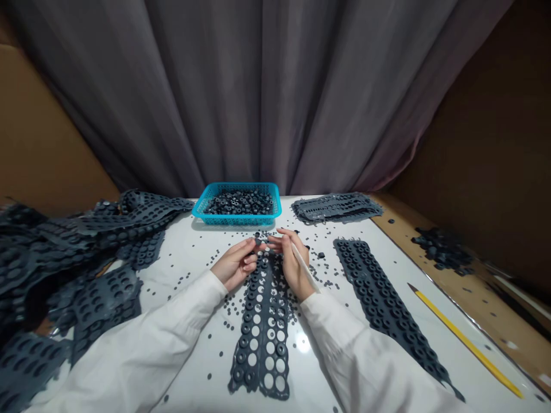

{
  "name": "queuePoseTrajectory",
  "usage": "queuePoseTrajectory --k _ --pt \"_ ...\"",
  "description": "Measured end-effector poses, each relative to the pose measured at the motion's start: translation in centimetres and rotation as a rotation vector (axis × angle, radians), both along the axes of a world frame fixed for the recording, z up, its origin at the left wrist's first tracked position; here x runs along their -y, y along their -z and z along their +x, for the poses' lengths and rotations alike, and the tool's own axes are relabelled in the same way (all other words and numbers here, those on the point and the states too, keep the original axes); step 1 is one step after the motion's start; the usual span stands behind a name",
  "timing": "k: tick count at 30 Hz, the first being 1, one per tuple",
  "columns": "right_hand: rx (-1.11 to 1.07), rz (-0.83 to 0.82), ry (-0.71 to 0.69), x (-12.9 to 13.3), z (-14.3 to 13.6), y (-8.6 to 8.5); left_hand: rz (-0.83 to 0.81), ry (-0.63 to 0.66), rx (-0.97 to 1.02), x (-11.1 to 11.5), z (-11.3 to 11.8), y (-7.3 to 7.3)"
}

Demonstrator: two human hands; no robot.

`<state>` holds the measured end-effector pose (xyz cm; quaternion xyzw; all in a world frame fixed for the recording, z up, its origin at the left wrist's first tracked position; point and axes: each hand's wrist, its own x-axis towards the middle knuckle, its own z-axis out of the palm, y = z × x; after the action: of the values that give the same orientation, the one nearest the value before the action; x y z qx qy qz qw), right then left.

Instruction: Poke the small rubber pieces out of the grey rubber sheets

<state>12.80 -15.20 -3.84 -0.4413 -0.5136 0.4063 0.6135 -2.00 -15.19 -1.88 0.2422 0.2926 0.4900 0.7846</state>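
Observation:
My left hand (236,263) pinches a small dark rubber piece (258,242) between thumb and forefinger, above the far end of a dark rubber sheet (262,332). That sheet lies lengthwise in front of me, with rows of round holes and some ring-shaped rubber parts still seated in it. Close by on the right, my right hand (296,265) is closed around a thin white stick (303,264); its fingertips point toward the piece in the left hand. Whether they touch it, I cannot tell. Small dark discs (228,325) lie scattered around the sheet.
Behind the hands stands a blue basket (236,219) of loose rubber parts. Punched sheets (103,298) heap up at left; flat ones (336,206) are stacked at back right. A full sheet (387,304) and a yellow pencil-like tool (469,341) lie right, near a dark pile (443,249).

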Motion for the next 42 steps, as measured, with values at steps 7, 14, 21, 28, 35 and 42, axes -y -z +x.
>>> queuePoseTrajectory --k 7,14,21,28,35,42 --pt "-0.119 0.139 -0.176 2.0 -1.2 -2.5 0.111 0.01 0.029 1.2 0.3 -2.0" --pt "-0.083 0.204 -0.164 3.0 -1.7 -3.7 0.104 -0.002 0.051 2.2 0.4 -2.8" --pt "0.091 0.121 -0.015 5.4 -1.3 -4.5 -0.071 -0.117 0.027 2.7 0.1 -4.3" --pt "1.081 -0.211 -0.442 13.1 0.3 -3.9 -0.051 -0.18 0.06 2.7 -1.0 -5.6" --pt "1.397 -0.014 -0.444 13.9 0.0 -2.4 0.039 -0.153 0.097 3.3 -1.1 -6.0" --pt "1.236 0.13 -0.442 14.2 1.0 -2.2 0.111 -0.179 0.029 4.1 -0.9 -6.5"
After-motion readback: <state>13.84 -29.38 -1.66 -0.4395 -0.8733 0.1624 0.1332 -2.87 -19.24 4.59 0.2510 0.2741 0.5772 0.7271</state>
